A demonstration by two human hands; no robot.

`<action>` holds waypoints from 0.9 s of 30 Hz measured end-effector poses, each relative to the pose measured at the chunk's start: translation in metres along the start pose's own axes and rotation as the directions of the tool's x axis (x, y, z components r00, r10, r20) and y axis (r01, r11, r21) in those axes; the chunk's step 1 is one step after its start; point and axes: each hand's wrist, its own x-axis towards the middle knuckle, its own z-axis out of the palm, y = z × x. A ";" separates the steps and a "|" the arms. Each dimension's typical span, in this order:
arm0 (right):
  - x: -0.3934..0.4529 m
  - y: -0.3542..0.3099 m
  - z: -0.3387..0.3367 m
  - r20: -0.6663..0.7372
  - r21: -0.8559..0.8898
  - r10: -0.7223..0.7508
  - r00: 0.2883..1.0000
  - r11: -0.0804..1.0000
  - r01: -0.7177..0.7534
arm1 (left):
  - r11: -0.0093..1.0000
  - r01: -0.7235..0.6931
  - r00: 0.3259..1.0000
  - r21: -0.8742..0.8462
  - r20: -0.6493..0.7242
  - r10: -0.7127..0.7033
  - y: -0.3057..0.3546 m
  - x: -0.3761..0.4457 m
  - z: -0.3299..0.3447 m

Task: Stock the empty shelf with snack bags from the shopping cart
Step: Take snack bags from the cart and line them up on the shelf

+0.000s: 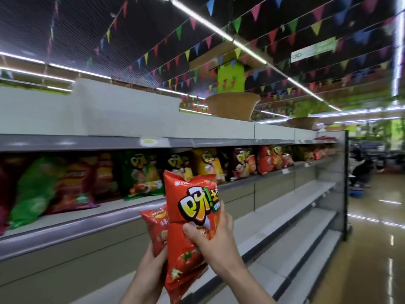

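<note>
1. Hands came first, raised close to the camera: the right hand (213, 235) gripped a large red snack bag (188, 229), thumb pressed on its front and fingers wrapped round its right edge.
2. Beside it, the left hand (153, 257) held a smaller red chip bag (156, 229) from below, fingers curled round its bottom; this bag sat partly behind the large one, touching it.
3. Both bags stood upright in front of the stocked shelf (92, 216).
4. On that shelf, a row of snack bags (140, 174) in green, red and yellow ran off to the right.
5. Lower empty shelves (291, 207) stretched away below and to the right of the hands.
6. Farther up, a woven basket (233, 106) sat on the unit's top, under strings of coloured pennants (271, 36).
</note>
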 end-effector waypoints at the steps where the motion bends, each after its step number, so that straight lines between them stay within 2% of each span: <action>1: 0.005 0.008 -0.017 -0.019 -0.046 0.002 1.000 0.999 -0.002 | 1.000 -0.010 1.000 0.012 -0.027 0.011 -0.010 0.009 0.019; 5: 0.026 0.044 -0.091 -0.071 -0.101 -0.022 0.997 0.995 0.015 | 0.999 -0.047 0.992 0.026 -0.114 0.049 -0.058 0.044 0.091; 11: 0.067 0.091 -0.195 -0.031 -0.035 0.039 0.999 0.999 -0.040 | 0.991 -0.036 0.984 0.128 -0.168 0.058 -0.117 0.090 0.175; 15: 0.097 0.127 -0.242 -0.127 -0.003 0.049 0.991 0.999 -0.050 | 0.985 -0.030 0.986 0.171 -0.156 0.057 -0.139 0.126 0.217; 20: 0.155 0.169 -0.304 -0.289 -0.030 0.049 0.956 0.998 -0.060 | 0.994 -0.049 0.987 0.098 -0.149 0.064 -0.165 0.191 0.247; 23: 0.191 0.193 -0.322 -0.234 -0.095 0.041 0.971 0.993 -0.065 | 0.996 -0.067 0.994 0.058 -0.086 0.072 -0.186 0.232 0.273; 27: 0.242 0.217 -0.356 -0.087 -0.163 0.062 0.994 0.984 -0.076 | 0.986 -0.117 0.993 0.122 0.034 0.113 -0.217 0.292 0.298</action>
